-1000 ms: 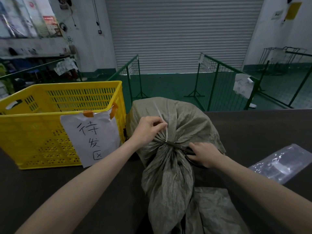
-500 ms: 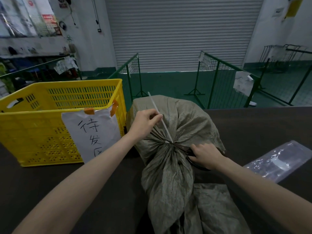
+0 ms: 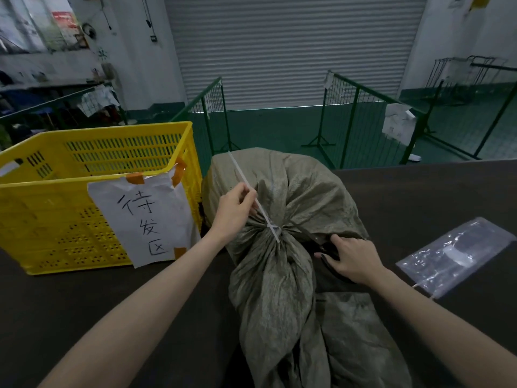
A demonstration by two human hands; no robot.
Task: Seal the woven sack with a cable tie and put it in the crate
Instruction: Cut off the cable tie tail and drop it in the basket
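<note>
Left hand (image 3: pixel 233 211) pinching tie (image 3: pixel 253 198) tail, drawn taut up and left from gathered neck of sack (image 3: pixel 282 225); forearm stretched forward across table (image 3: pixel 84 303). Right hand (image 3: pixel 351 260) curled on something dark at sack's right flank, beside the neck; whether gripping, cannot tell. Sack lying on table, just right of yellow crate (image 3: pixel 56 208) with paper label (image 3: pixel 145 219). Clear bag (image 3: pixel 453 253) further right, apart.

Prob. warehouse: roller door (image 3: pixel 291 49), mesh barriers (image 3: pixel 361 116).
</note>
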